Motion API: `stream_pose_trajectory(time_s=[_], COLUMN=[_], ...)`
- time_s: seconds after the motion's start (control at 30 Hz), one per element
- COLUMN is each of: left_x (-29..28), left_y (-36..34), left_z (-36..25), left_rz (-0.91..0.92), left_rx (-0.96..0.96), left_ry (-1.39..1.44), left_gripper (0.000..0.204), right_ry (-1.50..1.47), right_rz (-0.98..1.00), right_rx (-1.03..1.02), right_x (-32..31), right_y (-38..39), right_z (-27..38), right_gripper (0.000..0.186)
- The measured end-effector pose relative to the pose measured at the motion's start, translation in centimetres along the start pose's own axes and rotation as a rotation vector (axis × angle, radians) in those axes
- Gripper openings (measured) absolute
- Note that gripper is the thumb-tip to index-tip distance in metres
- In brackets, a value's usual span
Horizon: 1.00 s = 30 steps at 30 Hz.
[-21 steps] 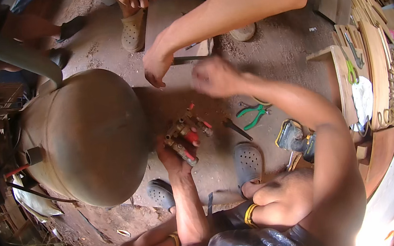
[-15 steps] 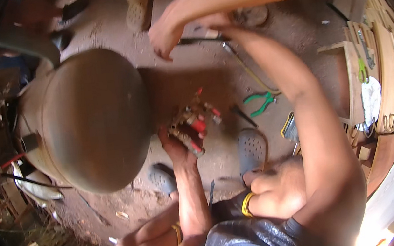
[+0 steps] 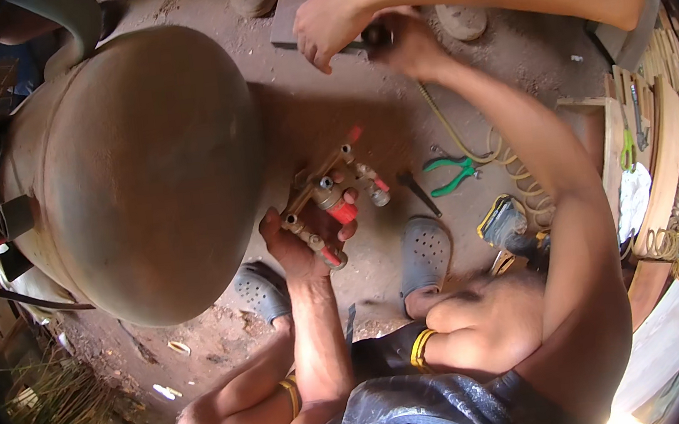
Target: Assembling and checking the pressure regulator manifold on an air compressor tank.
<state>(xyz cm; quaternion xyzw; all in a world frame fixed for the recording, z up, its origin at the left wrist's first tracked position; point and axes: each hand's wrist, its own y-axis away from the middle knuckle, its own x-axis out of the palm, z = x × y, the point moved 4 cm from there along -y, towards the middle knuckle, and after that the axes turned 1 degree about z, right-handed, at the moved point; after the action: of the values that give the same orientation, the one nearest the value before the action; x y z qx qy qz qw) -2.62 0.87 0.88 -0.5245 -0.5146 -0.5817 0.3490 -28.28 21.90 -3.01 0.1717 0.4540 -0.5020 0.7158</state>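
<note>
My left hand [image 3: 297, 246] is closed around a brass valve manifold [image 3: 327, 187], which has red valve handles and a red-and-silver middle part. It is held up over the dirt floor, beside a large rounded rusty tank [image 3: 159, 174]. Farther out, my right hand [image 3: 411, 43] is curled round a dark object [image 3: 376, 33] that I cannot make out. A coiled yellowish hose [image 3: 447, 124] runs up to below this hand. Another person's hand [image 3: 331, 24] reaches in from the upper right, close to my right hand, with fingers bent downward.
Green-handled pliers [image 3: 452, 174] and a dark rod-like tool [image 3: 420, 194] lie on the floor. A yellow-and-grey power tool [image 3: 504, 222] sits by my right knee. Wood strips [image 3: 659, 150] and wire coils line the right side. A dark board [image 3: 293, 20] lies at the top.
The view has shifted, and the tank appears higher and larger. The manifold has turned and shows more plainly in my left hand. My right hand has closed in on the dark object.
</note>
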Motion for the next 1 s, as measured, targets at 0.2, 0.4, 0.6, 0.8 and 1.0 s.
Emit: stream_pose_trajectory(time_s=[0.2, 0.4, 0.6, 0.8, 1.0], left_x=[-0.1, 1.1, 1.2, 0.9, 1.0], left_y=[-1.6, -3.0, -3.7, -3.2, -2.6], left_z=[0.5, 2.0, 3.0, 2.2, 1.4], left_rz=[-0.049, -0.030, -0.067, -0.030, -0.068], left_rx=[-0.045, -0.113, -0.100, -0.049, -0.013], left_ry=[0.049, -0.025, -0.289, -0.220, -0.169], left_gripper=[0.077, 0.071, 0.070, 0.071, 0.071], right_ry=[-0.374, -0.472, -0.442, -0.753, -0.966], right_rz=[0.147, 0.017, -0.008, 0.145, 0.197], right_rx=[0.003, -0.046, -0.061, 0.126, 0.140], right_x=[-7.4, -11.5, -12.5, -11.6, -10.5], right_y=[8.4, 10.7, 11.7, 11.8, 11.6], right_z=[8.3, 11.7, 12.8, 12.5, 12.5], right_gripper=[0.048, 0.047, 0.050, 0.052, 0.053])
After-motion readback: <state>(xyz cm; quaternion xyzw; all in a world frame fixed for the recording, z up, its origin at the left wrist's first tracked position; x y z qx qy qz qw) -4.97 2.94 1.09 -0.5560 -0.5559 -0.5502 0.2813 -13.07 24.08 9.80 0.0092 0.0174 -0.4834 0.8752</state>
